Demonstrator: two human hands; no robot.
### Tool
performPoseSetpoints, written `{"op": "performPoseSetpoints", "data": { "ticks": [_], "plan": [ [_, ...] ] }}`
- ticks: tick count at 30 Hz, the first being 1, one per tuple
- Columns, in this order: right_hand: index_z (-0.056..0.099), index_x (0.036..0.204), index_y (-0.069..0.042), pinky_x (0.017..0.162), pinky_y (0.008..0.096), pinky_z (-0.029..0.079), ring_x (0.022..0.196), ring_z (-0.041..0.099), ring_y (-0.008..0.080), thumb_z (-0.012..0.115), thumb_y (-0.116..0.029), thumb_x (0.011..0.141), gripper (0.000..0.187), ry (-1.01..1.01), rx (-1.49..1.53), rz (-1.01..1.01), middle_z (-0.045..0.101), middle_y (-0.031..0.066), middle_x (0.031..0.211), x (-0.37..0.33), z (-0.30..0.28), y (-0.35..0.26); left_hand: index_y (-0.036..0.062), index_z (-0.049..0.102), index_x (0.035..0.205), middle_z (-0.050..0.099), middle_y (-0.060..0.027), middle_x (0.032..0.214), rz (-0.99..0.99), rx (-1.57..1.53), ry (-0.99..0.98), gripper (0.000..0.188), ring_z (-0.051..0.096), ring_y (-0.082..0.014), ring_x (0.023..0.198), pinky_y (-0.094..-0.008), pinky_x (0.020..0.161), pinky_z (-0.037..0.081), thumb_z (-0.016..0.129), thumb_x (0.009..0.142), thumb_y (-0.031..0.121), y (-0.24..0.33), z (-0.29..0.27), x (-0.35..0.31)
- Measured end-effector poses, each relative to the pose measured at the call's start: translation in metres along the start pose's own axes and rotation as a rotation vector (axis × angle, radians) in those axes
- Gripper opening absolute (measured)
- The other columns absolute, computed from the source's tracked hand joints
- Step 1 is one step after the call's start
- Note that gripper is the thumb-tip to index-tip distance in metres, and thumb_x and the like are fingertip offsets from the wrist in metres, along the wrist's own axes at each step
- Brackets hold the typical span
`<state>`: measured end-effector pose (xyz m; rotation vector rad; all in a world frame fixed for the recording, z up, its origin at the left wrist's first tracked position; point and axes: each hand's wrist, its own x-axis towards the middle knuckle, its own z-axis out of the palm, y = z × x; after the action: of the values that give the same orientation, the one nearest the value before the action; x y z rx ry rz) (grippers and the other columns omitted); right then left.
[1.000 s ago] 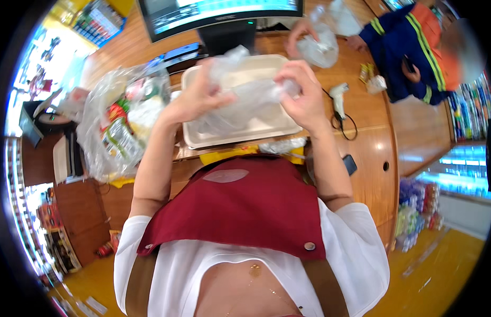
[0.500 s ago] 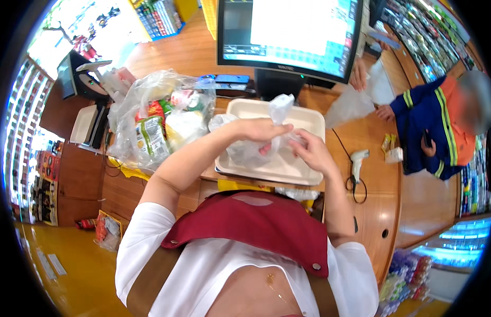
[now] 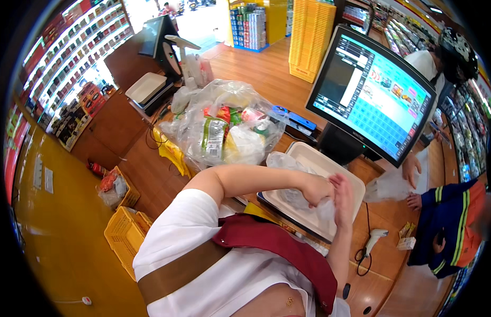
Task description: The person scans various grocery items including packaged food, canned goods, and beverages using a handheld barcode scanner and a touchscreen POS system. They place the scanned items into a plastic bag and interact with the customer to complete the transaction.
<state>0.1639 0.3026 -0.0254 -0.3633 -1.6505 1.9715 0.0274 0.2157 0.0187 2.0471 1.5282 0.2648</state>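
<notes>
A thin see-through plastic bag point(image 3: 294, 197) lies over the beige tray point(image 3: 353, 185) on the counter. My left hand point(image 3: 316, 190) reaches across it with fingers curled down, closed on the bag's gathered top. Right beside it, my right hand point(image 3: 341, 203) is raised, its fingers bent against the left hand and pinching the same top. Its fingertips are partly hidden. To the left of the tray stands a large clear plastic bag point(image 3: 195, 129) full of groceries, with green-and-white and red packets showing through.
Beyond the tray stands a monitor point(image 3: 372, 95). A handheld scanner point(image 3: 374, 240) with a cable lies to the right. A person in a blue and orange jacket point(image 3: 450, 227) is at the counter's right side. Yellow baskets point(image 3: 128, 235) sit at lower left; more are stacked point(image 3: 310, 37) behind.
The whole view has turned, so the counter things now sit further right. My hands have come together at the bag's top, and its upright knot of plastic is now covered by them.
</notes>
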Motion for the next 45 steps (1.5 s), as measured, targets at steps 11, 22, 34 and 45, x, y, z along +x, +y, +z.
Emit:
{"op": "performPoseSetpoints", "data": {
  "ticks": [11, 22, 34, 45],
  "plan": [
    [0.054, 0.113, -0.001, 0.082, 0.0307, 0.045, 0.090, 0.058, 0.0204, 0.057, -0.021, 0.088, 0.033, 0.808, -0.540, -0.042, 0.060, 0.0093, 0.095, -0.066, -0.159, 0.013, 0.0180, 0.045, 0.133, 0.029, -0.0176, 0.143, -0.167, 0.435, 0.184, 0.076, 0.045, -0.0383, 0.115, -0.0426, 0.096, 0.039, 0.074, 0.063, 0.005, 0.090, -0.046, -0.041],
    [0.015, 0.139, 0.008, 0.093, 0.0434, 0.041, 0.105, 0.047, 0.0424, 0.071, -0.023, 0.071, 0.093, 0.908, -1.235, 0.404, 0.039, 0.0302, 0.122, -0.097, -0.312, 0.146, 0.0086, 0.046, 0.127, 0.044, -0.0219, 0.130, 0.336, 0.390, -0.325, 0.049, 0.047, -0.0383, 0.115, -0.0405, 0.095, 0.041, 0.062, 0.083, 0.022, 0.177, -0.048, 0.213],
    [0.054, 0.095, 0.000, 0.043, 0.0278, 0.043, 0.048, 0.055, 0.0143, 0.062, -0.024, 0.087, 0.026, 1.272, 0.158, 0.206, 0.058, 0.0064, 0.068, -0.261, -0.362, -0.018, 0.0040, 0.027, 0.140, 0.055, -0.0286, 0.117, -0.502, -0.334, 0.032, 0.088, 0.065, -0.0330, 0.089, -0.0359, 0.077, 0.052, 0.056, 0.076, 0.058, 0.174, 0.140, 0.576],
    [0.056, 0.111, -0.005, 0.065, 0.0357, 0.049, 0.075, 0.064, 0.0252, 0.062, -0.021, 0.076, 0.039, 1.022, -0.362, 0.376, 0.064, 0.0126, 0.079, -0.291, -0.430, -0.021, 0.0070, 0.052, 0.091, 0.056, -0.0101, 0.103, 0.295, -0.018, -0.422, 0.026, 0.055, -0.0265, 0.103, -0.0330, 0.088, 0.044, 0.064, 0.070, 0.000, 0.114, 0.124, 0.573]
  ]
}}
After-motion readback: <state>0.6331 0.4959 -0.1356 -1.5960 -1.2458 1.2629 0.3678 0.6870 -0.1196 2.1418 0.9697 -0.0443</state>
